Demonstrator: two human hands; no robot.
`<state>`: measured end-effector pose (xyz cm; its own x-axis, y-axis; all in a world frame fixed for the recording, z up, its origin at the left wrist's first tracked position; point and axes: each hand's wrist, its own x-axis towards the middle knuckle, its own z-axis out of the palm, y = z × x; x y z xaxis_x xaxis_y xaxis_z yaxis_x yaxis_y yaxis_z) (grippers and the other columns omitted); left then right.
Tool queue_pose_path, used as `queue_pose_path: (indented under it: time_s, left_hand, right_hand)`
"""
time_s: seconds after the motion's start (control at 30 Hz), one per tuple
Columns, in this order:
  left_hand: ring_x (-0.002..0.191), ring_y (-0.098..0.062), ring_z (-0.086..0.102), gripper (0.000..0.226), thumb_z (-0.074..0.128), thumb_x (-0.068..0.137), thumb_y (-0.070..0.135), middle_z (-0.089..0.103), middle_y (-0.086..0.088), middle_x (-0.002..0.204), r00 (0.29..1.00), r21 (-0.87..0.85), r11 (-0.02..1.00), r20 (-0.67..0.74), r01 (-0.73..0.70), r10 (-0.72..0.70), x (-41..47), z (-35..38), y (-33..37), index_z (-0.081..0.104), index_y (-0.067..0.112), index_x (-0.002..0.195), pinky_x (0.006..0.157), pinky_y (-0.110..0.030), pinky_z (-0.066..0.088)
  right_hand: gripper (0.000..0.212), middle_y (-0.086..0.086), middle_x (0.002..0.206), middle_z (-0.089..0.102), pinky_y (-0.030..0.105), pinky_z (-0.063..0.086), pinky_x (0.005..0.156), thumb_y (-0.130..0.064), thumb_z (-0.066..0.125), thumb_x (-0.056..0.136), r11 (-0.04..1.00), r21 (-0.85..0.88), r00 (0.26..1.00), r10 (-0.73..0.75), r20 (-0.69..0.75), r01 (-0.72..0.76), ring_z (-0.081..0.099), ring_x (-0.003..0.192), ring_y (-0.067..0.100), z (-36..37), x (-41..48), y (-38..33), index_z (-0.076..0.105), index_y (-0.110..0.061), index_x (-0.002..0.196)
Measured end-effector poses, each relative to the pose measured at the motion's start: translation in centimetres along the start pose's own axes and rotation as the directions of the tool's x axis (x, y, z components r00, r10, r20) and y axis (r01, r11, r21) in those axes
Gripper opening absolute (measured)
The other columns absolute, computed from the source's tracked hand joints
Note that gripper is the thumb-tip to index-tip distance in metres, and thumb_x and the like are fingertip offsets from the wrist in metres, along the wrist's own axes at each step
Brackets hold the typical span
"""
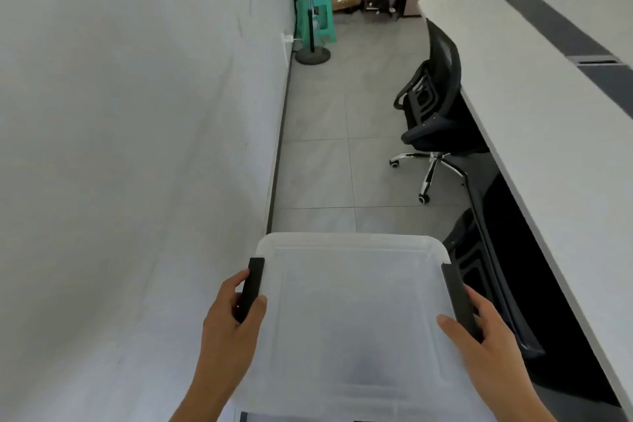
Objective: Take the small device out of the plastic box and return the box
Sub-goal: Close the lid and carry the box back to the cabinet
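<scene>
A translucent white plastic box (352,312) with its lid on fills the lower middle of the head view, held above the floor in front of me. My left hand (233,322) grips the black latch (251,288) on its left side. My right hand (486,336) grips the black latch (459,298) on its right side, thumb lying on the lid. A dim dark shape shows through the lid near the box's near end; I cannot tell what it is. No small device is plainly visible.
A white cloth-covered wall (137,147) runs along the left. A long white desk (548,113) runs along the right with a black office chair (431,113) tucked at it. A fan stand (312,51), green stools and cardboard boxes stand at the far end of the tiled aisle.
</scene>
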<state>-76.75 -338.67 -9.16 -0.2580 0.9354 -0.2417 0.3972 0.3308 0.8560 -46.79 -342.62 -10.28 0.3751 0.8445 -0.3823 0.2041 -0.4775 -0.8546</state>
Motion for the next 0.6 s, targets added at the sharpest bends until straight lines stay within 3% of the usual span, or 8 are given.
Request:
queue_pose_path:
  time_s: [0.2,0.43,0.6]
  left_hand:
    - [0.076,-0.026,0.063,0.041,0.059,0.088,0.019,0.066,-0.007,0.084,1.0,0.008,1.0,0.029,0.001,-0.001,14.5,4.5,5.1,0.05,0.028,0.127,0.062,-0.025,0.047]
    - [0.079,-0.021,0.062,0.044,0.059,0.088,0.017,0.065,-0.006,0.089,0.996,-0.03,0.999,-0.078,0.034,-0.036,29.5,6.2,12.8,0.048,0.025,0.129,0.062,-0.026,0.044]
    - [0.064,-0.025,0.057,0.043,0.06,0.088,0.016,0.066,-0.009,0.085,0.991,-0.075,0.997,-0.124,0.036,-0.045,40.1,7.6,16.2,0.05,0.025,0.129,0.057,-0.033,0.044]
  right_hand:
    - [0.058,-0.005,0.096,0.067,0.039,0.052,0.079,-0.015,0.068,0.083,0.999,0.048,0.999,0.02,-0.028,-0.019,0.064,0.09,0.016,2.1,14.4,-5.7,0.046,-0.024,0.137]
    - [0.052,-0.015,0.092,0.062,0.022,0.044,0.061,-0.016,0.064,0.087,0.995,0.003,0.993,-0.096,0.073,0.096,0.061,0.081,0.008,5.3,31.5,-17.8,0.045,-0.024,0.135]
    - [0.052,0.011,0.094,0.066,0.04,0.052,0.07,-0.017,0.065,0.085,0.99,-0.052,0.985,-0.126,0.12,0.133,0.062,0.089,0.037,8.6,41.8,-24.0,0.046,-0.028,0.133]
